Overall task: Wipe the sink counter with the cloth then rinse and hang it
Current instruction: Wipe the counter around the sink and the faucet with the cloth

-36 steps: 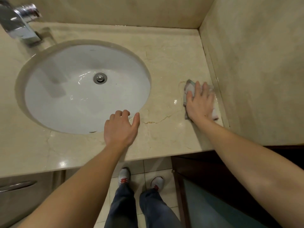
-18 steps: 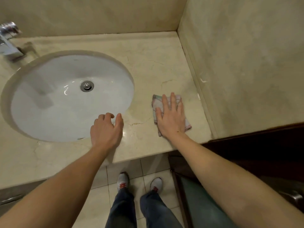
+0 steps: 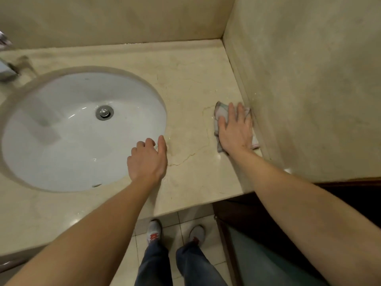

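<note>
The right hand [image 3: 235, 131], fingers spread, is pressing the pale checked cloth [image 3: 219, 111] onto the beige marble tabletop [image 3: 185, 89]; it looks limp and light, best pinched at a corner.

Cloth [image 3: 220, 112] mostly hidden under right hand [image 3: 235, 131]; only edges show. Tap [image 3: 6, 69] cut off by left edge. Left hand [image 3: 147, 162] fingers [image 3: 141, 145] curl down, tips out of sight. Legs [image 3: 154, 265] cut off at bottom edge.

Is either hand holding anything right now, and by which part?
Nothing is gripped. The right hand presses flat on the middle of the cloth; the left hand rests empty at the sink rim.
</note>
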